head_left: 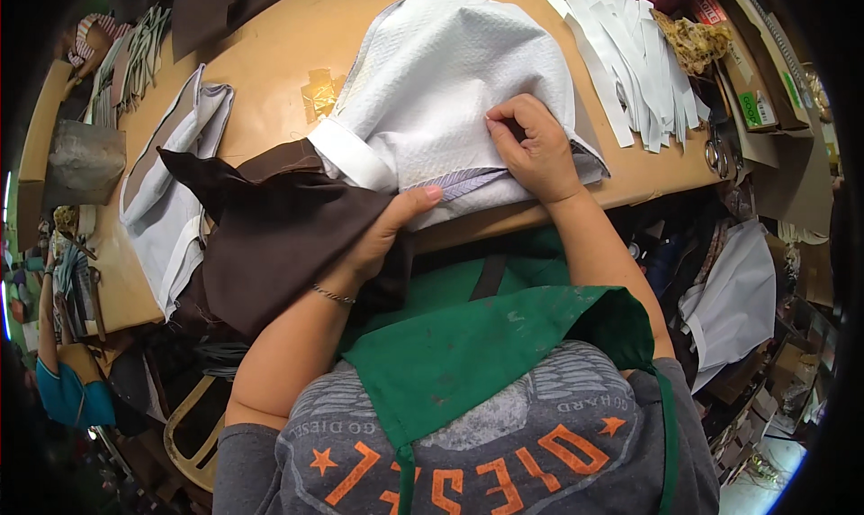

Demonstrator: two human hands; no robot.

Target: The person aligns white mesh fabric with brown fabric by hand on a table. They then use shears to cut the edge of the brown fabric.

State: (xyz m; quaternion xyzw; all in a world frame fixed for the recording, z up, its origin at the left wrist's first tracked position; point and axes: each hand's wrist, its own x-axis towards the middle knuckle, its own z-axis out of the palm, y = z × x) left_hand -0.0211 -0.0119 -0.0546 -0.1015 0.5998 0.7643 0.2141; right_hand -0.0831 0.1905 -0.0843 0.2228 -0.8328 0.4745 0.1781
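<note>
A white quilted fabric piece (450,65) with a rounded top lies across the table's near edge, with a striped purple-grey lining (468,182) showing along its lower side. My left hand (378,241) grips this lower edge, thumb on top and fingers hidden beneath. Over the white cloth my right hand (540,151) is closed in a pinch, thumb against forefinger; whatever it holds is too small to make out. Dark brown fabric (288,236) drapes beside my left wrist, joined by a smooth white band (351,153) at the white piece's left side.
On the tan table (261,38), another white fabric piece (162,200) lies at the left. White strips (630,65) are heaped at the far right, with scissors (715,155) and cardboard boxes (756,74) nearby. Amber tape (319,94) sticks to the tabletop. Another person's arm (47,317) shows far left.
</note>
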